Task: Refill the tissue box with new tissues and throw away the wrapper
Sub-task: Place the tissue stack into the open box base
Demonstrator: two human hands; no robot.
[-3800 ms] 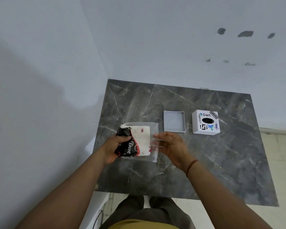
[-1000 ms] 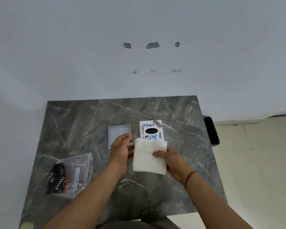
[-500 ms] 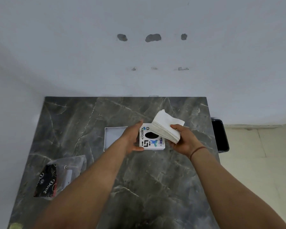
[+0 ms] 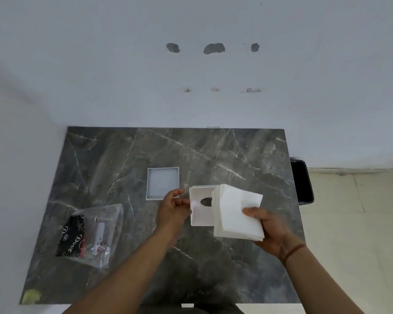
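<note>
The white tissue box (image 4: 201, 214) lies turned over on the marble table (image 4: 123, 159), its hollow inside facing up and the oval slot showing through its floor. My left hand (image 4: 171, 208) holds the box by its left wall. In my right hand (image 4: 267, 225) is a thick stack of white tissues (image 4: 236, 210), held over the right part of the box and covering it. The box's flat white bottom panel (image 4: 162, 183) rests on the table behind my left hand. The clear plastic wrapper (image 4: 89, 234), with black and red print, lies at the table's front left.
A black bin (image 4: 302, 182) stands on the floor past the table's right edge. White walls close off the back and left. A small yellow-green scrap (image 4: 32, 295) sits at the table's front left corner.
The box has been flipped from printed top up to hollow inside up. My right hand has brought the tissue stack lower and flatter, over the box.
</note>
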